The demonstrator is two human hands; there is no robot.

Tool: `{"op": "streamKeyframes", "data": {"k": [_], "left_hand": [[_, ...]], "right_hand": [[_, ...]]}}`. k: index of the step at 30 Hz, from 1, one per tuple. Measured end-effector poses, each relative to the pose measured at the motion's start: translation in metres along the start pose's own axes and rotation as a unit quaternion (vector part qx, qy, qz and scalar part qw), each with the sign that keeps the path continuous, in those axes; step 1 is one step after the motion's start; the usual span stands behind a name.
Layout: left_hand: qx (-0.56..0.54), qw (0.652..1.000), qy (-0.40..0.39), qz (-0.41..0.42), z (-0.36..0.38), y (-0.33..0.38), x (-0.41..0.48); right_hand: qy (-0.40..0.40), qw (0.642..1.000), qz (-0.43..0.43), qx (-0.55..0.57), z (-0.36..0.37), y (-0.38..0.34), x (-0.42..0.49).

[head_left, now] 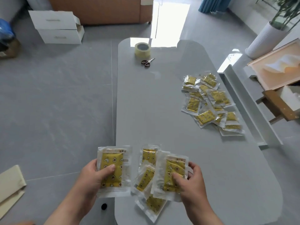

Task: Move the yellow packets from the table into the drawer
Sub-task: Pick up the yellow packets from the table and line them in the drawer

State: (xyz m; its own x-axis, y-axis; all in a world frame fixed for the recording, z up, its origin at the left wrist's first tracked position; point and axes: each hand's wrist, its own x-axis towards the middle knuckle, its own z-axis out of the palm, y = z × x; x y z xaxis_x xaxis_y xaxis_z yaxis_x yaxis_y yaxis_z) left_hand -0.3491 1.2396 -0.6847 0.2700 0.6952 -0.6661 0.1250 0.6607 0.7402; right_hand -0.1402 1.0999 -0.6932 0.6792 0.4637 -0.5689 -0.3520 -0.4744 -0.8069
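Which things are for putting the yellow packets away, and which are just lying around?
For the job:
left hand, gripping the left packet
right hand, gripping the right packet
packet pile on the table

Just lying about:
tape roll
scissors
potted plant
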Motion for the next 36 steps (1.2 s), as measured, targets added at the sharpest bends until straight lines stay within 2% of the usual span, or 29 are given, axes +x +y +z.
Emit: {"op": "streamKeyframes", "data": {"k": [4,10,17,23,31,36], "left_hand": [[0.006,0.999,-0.040,0.030,0.036,0.057,-0.036],[0.010,0.994,-0.084,0.068,0.099,0.144,-0.093],[0.027,0.988,-0.135,0.074,0.179,0.197,-0.189],[0.046,0.977,-0.190,0.087,0.267,0.191,-0.283],[0.055,0.957,-0.264,0.107,0.410,0.138,-0.403],[0.078,0.947,-0.294,0.101,0.494,0.110,-0.445]], "right_hand": [[-0.020,0.996,0.020,0.089,-0.028,-0.074,-0.017],[-0.052,0.982,0.001,0.184,-0.079,-0.185,-0.062],[-0.053,0.952,-0.013,0.301,-0.177,-0.245,-0.132],[-0.023,0.948,-0.043,0.314,-0.294,-0.257,-0.192],[0.053,0.958,-0.097,0.266,-0.491,-0.259,-0.265],[0.101,0.955,-0.100,0.259,-0.595,-0.255,-0.292]]}}
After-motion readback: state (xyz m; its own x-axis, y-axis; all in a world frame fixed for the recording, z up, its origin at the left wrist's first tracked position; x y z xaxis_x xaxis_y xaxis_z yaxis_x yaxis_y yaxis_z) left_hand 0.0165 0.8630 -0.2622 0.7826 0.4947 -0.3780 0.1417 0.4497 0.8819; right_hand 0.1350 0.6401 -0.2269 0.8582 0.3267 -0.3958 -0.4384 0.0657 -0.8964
